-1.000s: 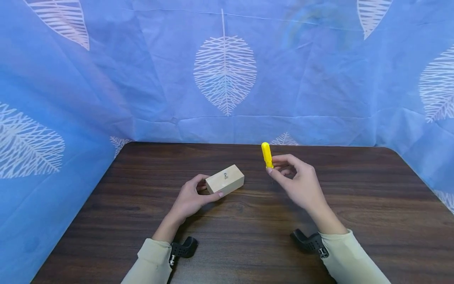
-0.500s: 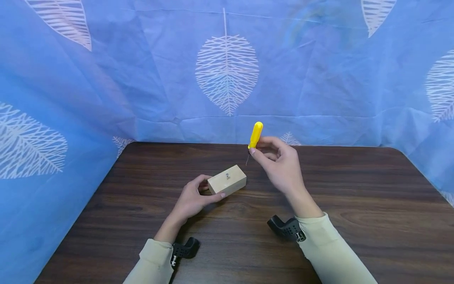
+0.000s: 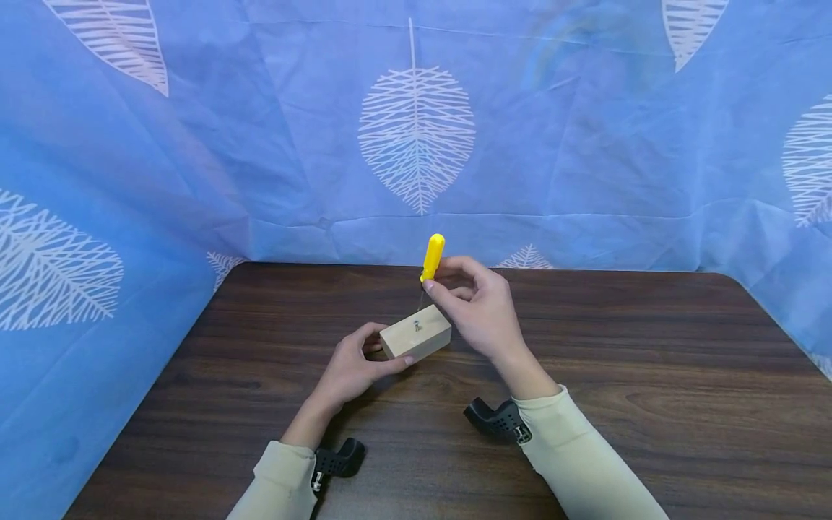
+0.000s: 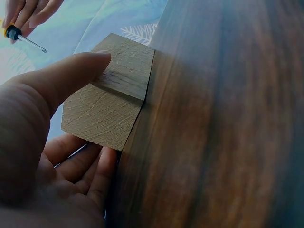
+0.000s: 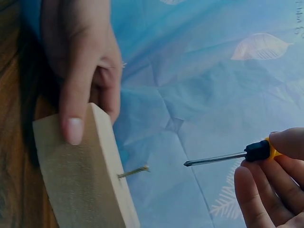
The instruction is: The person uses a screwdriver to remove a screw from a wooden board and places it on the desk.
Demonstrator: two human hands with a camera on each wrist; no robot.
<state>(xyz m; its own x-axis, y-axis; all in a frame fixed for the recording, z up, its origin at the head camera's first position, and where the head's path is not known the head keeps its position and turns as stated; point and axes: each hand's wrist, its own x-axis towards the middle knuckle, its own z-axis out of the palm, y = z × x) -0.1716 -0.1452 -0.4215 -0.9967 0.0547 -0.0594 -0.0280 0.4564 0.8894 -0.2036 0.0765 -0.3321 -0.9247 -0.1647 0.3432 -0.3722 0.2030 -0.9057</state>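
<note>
A pale wooden block (image 3: 425,343) lies on the dark table, with a screw (image 5: 134,172) sticking up out of its top face. My left hand (image 3: 347,366) grips the block's left end, thumb along the near side and fingers behind. In my right hand (image 3: 481,307) a screwdriver with a yellow handle (image 3: 432,257) is pinched near the collar between thumb and fingers. Its thin metal shaft (image 5: 216,159) points down toward the screw. In the right wrist view a gap separates the cross-shaped tip from the screw head.
The brown wood-grain table (image 3: 617,347) reaches back to a blue cloth (image 3: 292,144) with white leaf prints, hanging behind and at the sides. Each wrist carries a black camera mount (image 3: 497,420) by the cuff of a pale sleeve (image 3: 585,451).
My right hand has brought the screwdriver leftward from the right of the block to above it, first rising, then lowering slightly. My left hand and the block have stayed nearly still.
</note>
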